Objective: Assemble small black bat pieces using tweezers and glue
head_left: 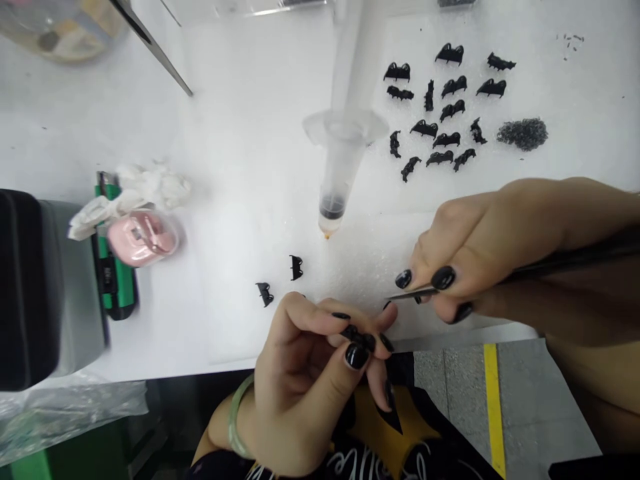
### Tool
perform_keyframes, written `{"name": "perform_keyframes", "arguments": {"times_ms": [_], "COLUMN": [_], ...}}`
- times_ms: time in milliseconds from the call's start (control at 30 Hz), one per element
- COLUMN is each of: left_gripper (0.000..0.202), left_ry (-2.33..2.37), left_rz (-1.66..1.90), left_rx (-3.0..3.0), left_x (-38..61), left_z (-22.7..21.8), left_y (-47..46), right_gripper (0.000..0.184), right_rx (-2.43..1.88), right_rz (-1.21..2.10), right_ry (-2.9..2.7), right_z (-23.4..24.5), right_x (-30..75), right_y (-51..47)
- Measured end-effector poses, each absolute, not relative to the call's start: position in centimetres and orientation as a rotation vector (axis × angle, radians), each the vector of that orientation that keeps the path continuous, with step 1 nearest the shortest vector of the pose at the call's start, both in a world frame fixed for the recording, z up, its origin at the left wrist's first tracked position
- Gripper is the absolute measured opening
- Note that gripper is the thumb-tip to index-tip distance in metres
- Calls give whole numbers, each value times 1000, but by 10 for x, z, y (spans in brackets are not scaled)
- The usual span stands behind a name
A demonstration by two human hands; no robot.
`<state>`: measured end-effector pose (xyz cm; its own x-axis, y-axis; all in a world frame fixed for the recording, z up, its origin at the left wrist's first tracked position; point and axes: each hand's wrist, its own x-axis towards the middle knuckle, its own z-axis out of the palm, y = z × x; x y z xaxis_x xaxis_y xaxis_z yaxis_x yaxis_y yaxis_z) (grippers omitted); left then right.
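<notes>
My left hand (320,373) is pinched at the table's near edge, thumb and fingers closed on a small black clip-like part (357,333). My right hand (480,260) grips metal tweezers (413,292) whose tips point left, almost touching the left fingertips. Two loose black parts (296,267) (265,293) lie on the white table just above the left hand. A clear syringe dispenser (340,167) hangs tip-down above them.
Several black parts (445,110) are spread at the back right beside a pile of tiny dark bits (523,133). At left stand a black-grey box (45,287), a green tool (114,267), a pink object (143,237) and crumpled white tissue (145,190).
</notes>
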<state>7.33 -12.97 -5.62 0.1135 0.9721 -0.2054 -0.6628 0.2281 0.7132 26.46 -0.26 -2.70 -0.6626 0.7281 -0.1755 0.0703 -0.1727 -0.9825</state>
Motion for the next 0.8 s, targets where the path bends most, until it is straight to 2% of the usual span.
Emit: {"name": "perform_keyframes", "arguments": {"times_ms": [300, 800], "left_gripper": [30, 21], "left_ry": [638, 807], "left_rz": [1370, 1359], "left_rx": [470, 457], "left_x": [83, 80], "left_z": [-61, -57], "left_y": [-132, -132], "right_gripper": [33, 24], "right_rx": [-755, -784], "right_rz": [1837, 1685], "right_ry": [-1565, -1658], "right_z": [-31, -28], "right_x": [230, 247], "right_y": [-32, -48]}}
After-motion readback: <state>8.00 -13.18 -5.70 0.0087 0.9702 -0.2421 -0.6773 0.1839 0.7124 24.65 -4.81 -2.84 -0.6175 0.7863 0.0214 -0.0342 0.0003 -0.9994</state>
